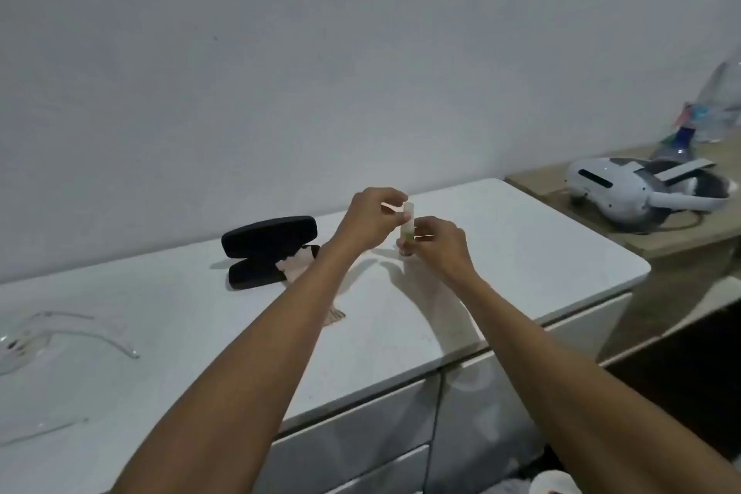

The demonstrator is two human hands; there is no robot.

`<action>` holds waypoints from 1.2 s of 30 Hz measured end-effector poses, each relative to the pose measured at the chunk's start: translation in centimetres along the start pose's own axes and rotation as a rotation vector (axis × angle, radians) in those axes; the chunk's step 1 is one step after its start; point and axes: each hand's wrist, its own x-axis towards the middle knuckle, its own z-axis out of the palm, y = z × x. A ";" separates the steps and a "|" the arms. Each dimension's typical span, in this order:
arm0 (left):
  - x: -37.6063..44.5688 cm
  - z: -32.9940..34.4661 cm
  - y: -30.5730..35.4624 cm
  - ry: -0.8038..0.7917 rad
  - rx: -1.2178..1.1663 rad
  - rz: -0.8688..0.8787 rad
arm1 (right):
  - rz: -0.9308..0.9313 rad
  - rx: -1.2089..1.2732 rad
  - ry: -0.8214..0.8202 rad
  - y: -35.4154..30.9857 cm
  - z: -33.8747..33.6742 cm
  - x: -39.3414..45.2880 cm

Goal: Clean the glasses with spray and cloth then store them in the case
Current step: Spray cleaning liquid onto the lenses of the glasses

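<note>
**Head view: both hands on spray bottle, glasses left aside**

White cabinet top spans the frame, drawers below. Wooden side table at right carries a white headset. Black glasses case lies open near the wall, pale cloth tucked against its lower half. Clear glasses rest at far left edge, well apart from the hands. Left hand pinches the cap end of the small spray bottle. Right hand grips the bottle's lower body, fingers curled narrow. Bottle upright, base near the top; contact unclear.
</note>
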 end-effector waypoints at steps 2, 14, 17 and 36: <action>-0.3 0.1 0.2 0.029 -0.028 -0.010 | -0.014 0.029 0.017 -0.1 0.4 -0.1; 0.5 1.2 0.2 0.297 -0.199 -0.024 | -0.033 0.046 0.074 0.6 1.7 0.3; 0.4 0.7 -0.9 0.338 -0.236 -0.084 | -0.037 0.051 0.078 0.8 1.9 0.3; -3.3 1.5 -4.3 0.100 0.091 -0.226 | -0.060 0.000 0.148 0.7 2.8 -0.2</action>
